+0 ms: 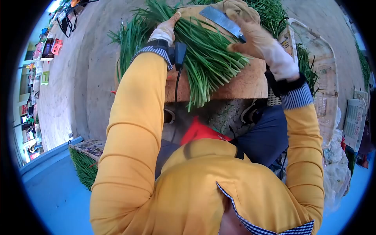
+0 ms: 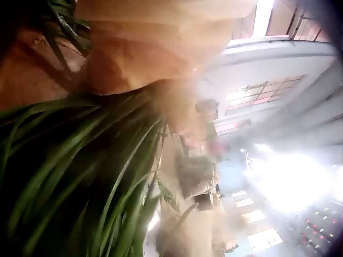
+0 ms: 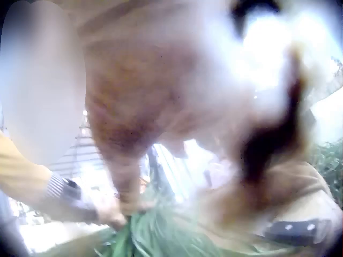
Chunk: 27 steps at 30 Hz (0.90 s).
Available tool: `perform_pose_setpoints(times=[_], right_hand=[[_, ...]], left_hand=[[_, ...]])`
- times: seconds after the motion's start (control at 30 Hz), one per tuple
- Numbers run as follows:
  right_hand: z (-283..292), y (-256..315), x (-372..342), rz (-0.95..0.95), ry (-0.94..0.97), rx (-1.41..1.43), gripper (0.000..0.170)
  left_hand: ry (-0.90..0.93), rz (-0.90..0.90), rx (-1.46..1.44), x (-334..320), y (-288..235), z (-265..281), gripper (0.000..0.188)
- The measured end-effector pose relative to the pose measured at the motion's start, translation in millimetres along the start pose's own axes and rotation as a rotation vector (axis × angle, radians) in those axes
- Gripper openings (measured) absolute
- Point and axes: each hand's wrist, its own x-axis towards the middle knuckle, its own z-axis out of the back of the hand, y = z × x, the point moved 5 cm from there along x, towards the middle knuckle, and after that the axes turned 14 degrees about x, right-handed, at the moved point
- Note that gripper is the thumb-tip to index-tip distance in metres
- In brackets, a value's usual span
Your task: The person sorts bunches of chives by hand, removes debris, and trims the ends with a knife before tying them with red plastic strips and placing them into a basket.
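Note:
My left hand point(image 1: 166, 30) grips a thick bunch of long green garlic chives point(image 1: 211, 53), thumb along its top, the other fingers hidden. The stalk ends fan out over the near edge of a wooden block point(image 1: 250, 84). At the bunch's right side my right hand point(image 1: 256, 41) is blurred, fingers spread and thumb tip right at the stalks. Just beyond it a cleaver point(image 1: 221, 20) lies on the block, overlapped by that hand; its dark handle point(image 3: 292, 231) shows loose in the right wrist view.
A tan cloth-like thing point(image 1: 244, 11) lies behind the cleaver. More chives point(image 1: 270, 15) are heaped at the back right. A white plastic crate point(image 1: 327, 74) holding greens stands to the right. Another bundle of greens point(image 1: 84, 166) is at the lower left. Trimmings litter the floor.

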Motion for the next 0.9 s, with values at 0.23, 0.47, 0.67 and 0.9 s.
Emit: perform_pose_setpoints(times=[0.23,0.47,0.67,0.9], right_hand=[[-79.3,-47.8,-57.4,-0.573,0.333,-0.046,0.118],[-98.8,-31.5,-68.1,-0.626,0.166,0.325,0.121],[-104.2,22.4,-73.2,-0.718,0.115,0.124,0.11],[-74.1,6.3,-96.0,-0.885,-0.122,0.625,0.104]], left_hand=[[-0.481,-0.632,0.127,-149.8,12.2,41.8,0.092],[-0.07,-0.447,0.103,-187.6,165.1,-26.7,0.05],[-0.109,-0.647,0.172,-149.0,150.6,-57.8,0.076],[0.123,-0.456,-0.209,-164.6,150.6,-48.6,0.088]])
